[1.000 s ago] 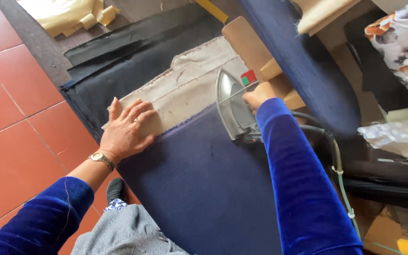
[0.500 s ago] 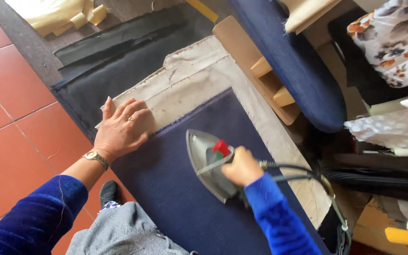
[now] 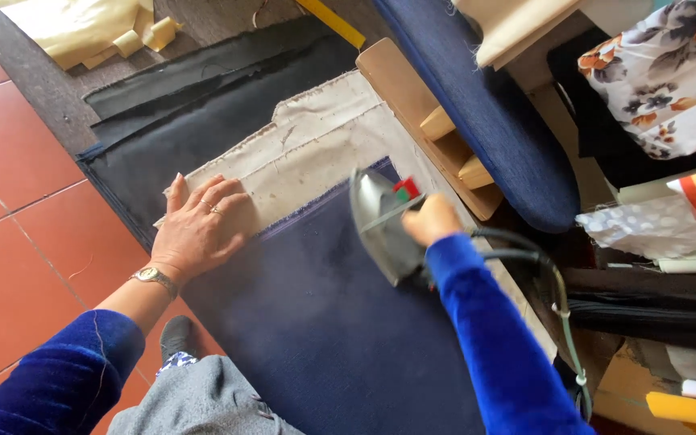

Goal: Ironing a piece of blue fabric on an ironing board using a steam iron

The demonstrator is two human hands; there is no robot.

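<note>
A dark blue cloth (image 3: 324,322) lies flat on a beige padded pressing board (image 3: 316,145). My right hand (image 3: 432,219) grips the handle of a grey steam iron (image 3: 376,221), whose sole rests on the far part of the blue cloth. My left hand (image 3: 199,229) lies flat with fingers spread at the cloth's far left corner, partly on the beige padding. A wristwatch (image 3: 153,276) is on that wrist. Both sleeves are blue velvet.
The iron's cord and hose (image 3: 561,314) trail off to the right. A blue padded sleeve board (image 3: 493,105) on wooden supports stands at the right. Black fabric (image 3: 179,121) lies beyond the board, yellow cloth scraps (image 3: 98,32) further back. Floral fabric (image 3: 662,72) lies far right.
The iron slid toward me over the blue cloth, then back away to its far edge. My left hand has stayed pressed at the far left corner.
</note>
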